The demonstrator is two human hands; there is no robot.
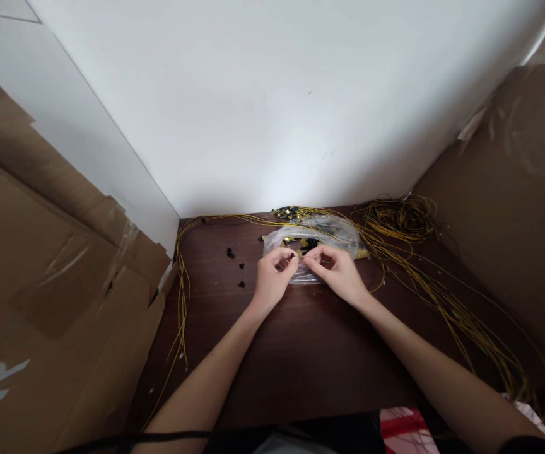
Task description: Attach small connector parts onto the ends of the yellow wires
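Observation:
My left hand [272, 276] is closed in a pinch on a small black part [293, 255], mostly hidden by the fingertips. Close beside it, my right hand [336, 270] pinches what looks like the end of a thin yellow wire [379, 287], which loops out past the wrist. The two sets of fingertips nearly meet; whether part and wire touch is too small to tell. Just behind the hands lies a clear plastic bag [275, 237] with black and yellow pieces [308, 243] in it. Several loose black parts [231, 253] lie on the dark brown table [320, 353] to the left.
A coiled bundle of yellow and black wires [398, 217] sits at the back right, with strands running toward me. More yellow wires [181, 296] hang along the left edge. Cardboard [64, 271] stands left, another cardboard sheet [504, 208] right, and a white wall [263, 107] behind.

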